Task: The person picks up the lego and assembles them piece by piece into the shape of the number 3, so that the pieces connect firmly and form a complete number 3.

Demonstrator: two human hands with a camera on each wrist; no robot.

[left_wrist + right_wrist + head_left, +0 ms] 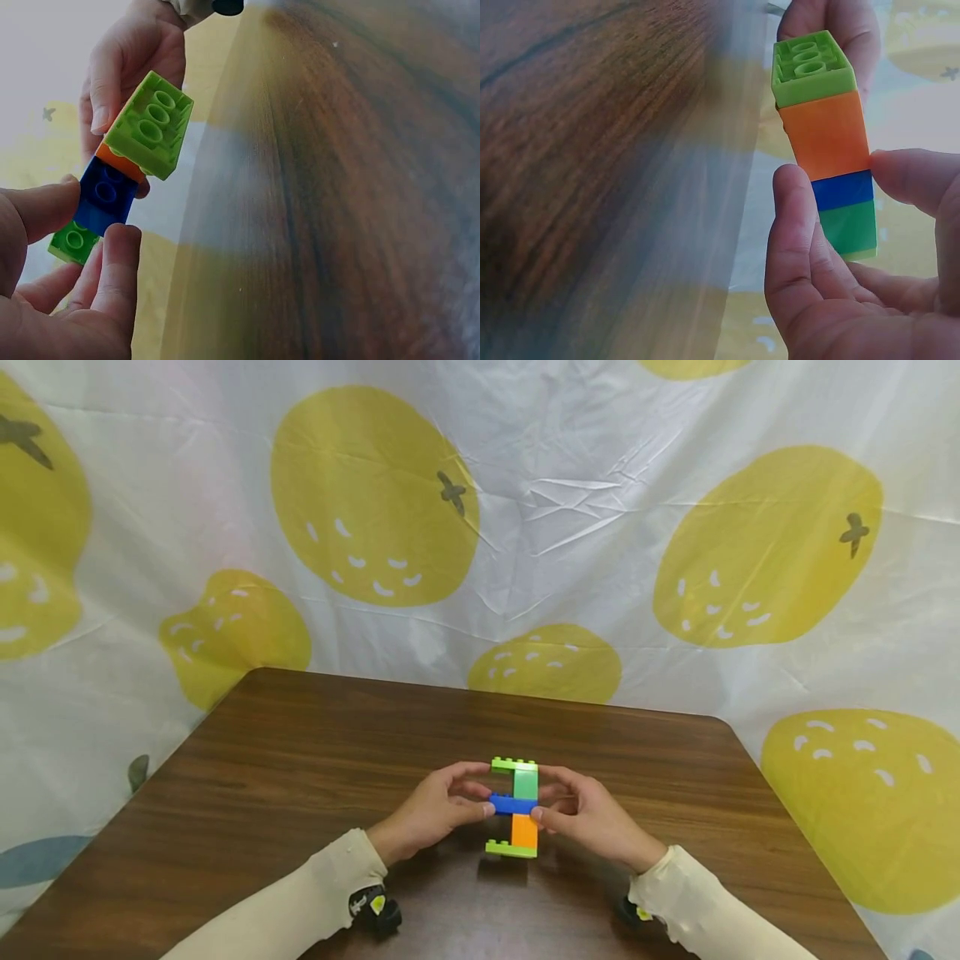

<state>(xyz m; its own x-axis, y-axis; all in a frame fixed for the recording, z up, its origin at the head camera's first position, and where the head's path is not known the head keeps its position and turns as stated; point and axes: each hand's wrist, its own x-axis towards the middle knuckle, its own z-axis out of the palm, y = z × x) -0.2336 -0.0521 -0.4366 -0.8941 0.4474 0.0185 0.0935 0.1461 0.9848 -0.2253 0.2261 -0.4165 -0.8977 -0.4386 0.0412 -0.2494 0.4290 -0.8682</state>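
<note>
Between both hands, above the table, is a stack of joined toy building bricks shaped like a letter E turned leftward. Its lime green top brick (504, 765) sits over a green brick (526, 783), then a long blue brick (502, 804), an orange brick (524, 831) and a lime green bottom brick (511, 849). My left hand (435, 806) pinches the blue brick's free left end between thumb and fingers. My right hand (592, 818) grips the stack's right side near the blue brick, thumb in front. In the right wrist view its fingers partly hide the blue and green bricks.
A dark brown wooden table (337, 735) lies beneath the hands. Behind it hangs a white cloth (555, 552) printed with yellow lemons. Black straps with small devices (377, 910) sit at the sleeve cuffs.
</note>
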